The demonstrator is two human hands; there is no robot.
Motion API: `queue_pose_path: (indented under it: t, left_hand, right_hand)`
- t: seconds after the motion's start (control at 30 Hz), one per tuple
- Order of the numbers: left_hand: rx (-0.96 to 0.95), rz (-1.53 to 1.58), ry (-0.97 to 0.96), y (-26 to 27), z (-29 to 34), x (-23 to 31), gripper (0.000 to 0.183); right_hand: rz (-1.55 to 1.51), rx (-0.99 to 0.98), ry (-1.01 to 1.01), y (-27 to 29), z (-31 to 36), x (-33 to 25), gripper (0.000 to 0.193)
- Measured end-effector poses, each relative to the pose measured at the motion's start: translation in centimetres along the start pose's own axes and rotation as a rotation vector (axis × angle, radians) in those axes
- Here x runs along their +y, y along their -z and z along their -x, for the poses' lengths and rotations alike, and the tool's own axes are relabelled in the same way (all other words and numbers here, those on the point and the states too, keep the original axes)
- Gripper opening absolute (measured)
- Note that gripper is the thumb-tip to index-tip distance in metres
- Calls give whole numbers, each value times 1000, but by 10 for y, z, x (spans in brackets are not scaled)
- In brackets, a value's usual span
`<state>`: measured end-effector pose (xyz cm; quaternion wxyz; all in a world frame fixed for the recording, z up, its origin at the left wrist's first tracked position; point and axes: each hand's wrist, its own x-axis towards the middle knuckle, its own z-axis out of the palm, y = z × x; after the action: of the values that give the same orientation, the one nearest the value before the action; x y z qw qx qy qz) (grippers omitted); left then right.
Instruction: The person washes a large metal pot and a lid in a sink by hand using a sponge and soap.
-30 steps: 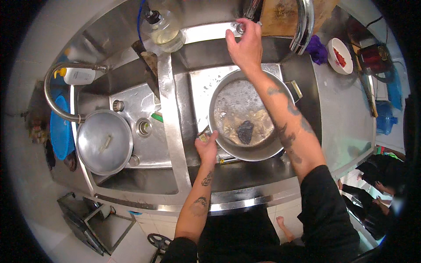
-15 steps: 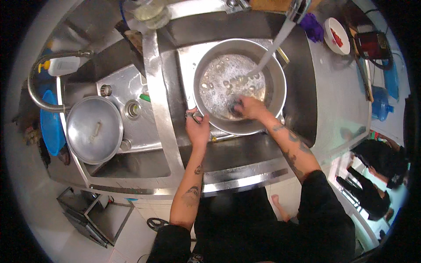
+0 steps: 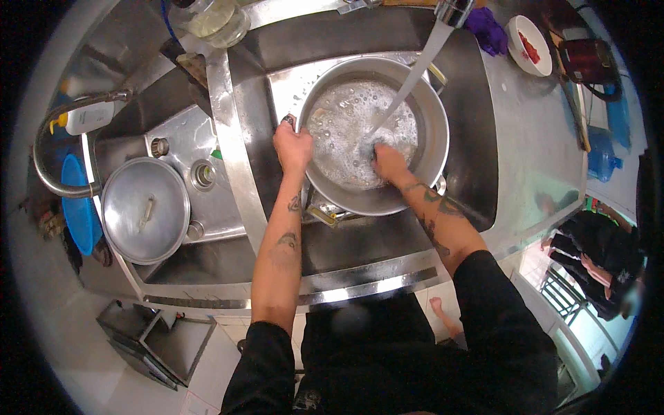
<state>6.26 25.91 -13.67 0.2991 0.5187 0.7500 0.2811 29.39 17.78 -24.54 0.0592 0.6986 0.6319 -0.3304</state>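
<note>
The pot is pinched at its left rim by the left hand; the right hand is dipped inside, grip hidden.

Kitchen, double steel sink, running faucet, large pot, round lid, white bowl

Over the link I see a silver-grey pot of whitish water; right of it, a purple cloth and white bowl of red pieces; far left, a blue basin; nearer me, dark-tattooed forearms, black sleeves.
</note>
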Motion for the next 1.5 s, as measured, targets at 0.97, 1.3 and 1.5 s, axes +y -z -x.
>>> queue_pose_path:
  t: [0.97, 1.3, 1.5]
  left_hand:
    - [310, 210, -359, 56, 25, 71, 11]
    - [308, 81, -415, 62, 14, 65, 14]
    - [225, 242, -384, 62, 17, 83, 10]
  right_hand:
    - [451, -98, 186, -36, -35, -28, 43]
    - [454, -327, 366, 59, 9, -19, 46]
    - [237, -226, 474, 16, 16, -37, 31]
